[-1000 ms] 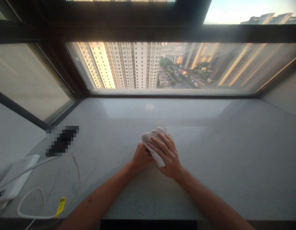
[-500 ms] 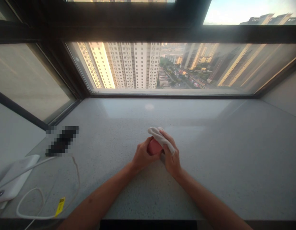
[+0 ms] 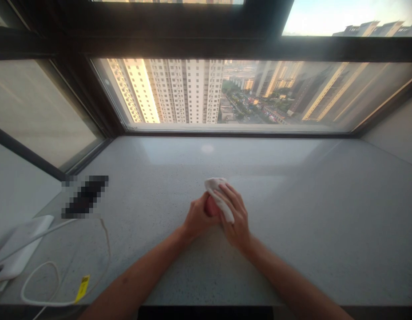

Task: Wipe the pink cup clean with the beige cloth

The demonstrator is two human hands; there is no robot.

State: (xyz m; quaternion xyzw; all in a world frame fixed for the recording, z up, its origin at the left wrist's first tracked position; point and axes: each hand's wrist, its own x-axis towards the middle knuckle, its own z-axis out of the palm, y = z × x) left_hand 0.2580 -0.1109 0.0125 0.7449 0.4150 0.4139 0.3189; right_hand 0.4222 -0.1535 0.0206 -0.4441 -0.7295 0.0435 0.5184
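Low over the middle of the grey speckled windowsill (image 3: 152, 191), both hands meet around one small object. My left hand (image 3: 196, 218) is closed on a rounded red object (image 3: 211, 207), whose exact kind I cannot make out. Against that object's right and upper side, my right hand (image 3: 237, 218) presses a folded white cloth (image 3: 216, 183). The cloth lies under the right fingers and covers much of the red surface.
At the left lie a white device that looks like a power bank (image 3: 26, 244) and a looped white cable (image 3: 56, 303) with a yellow tag (image 3: 82, 289). Behind them is a blurred dark item (image 3: 86, 198). A dark window frame (image 3: 239, 134) borders the far edge.
My right hand and the cloth have shifted left across the red object, covering more of it. The right fingers now lie flatter over the cloth. My left hand stays in place.
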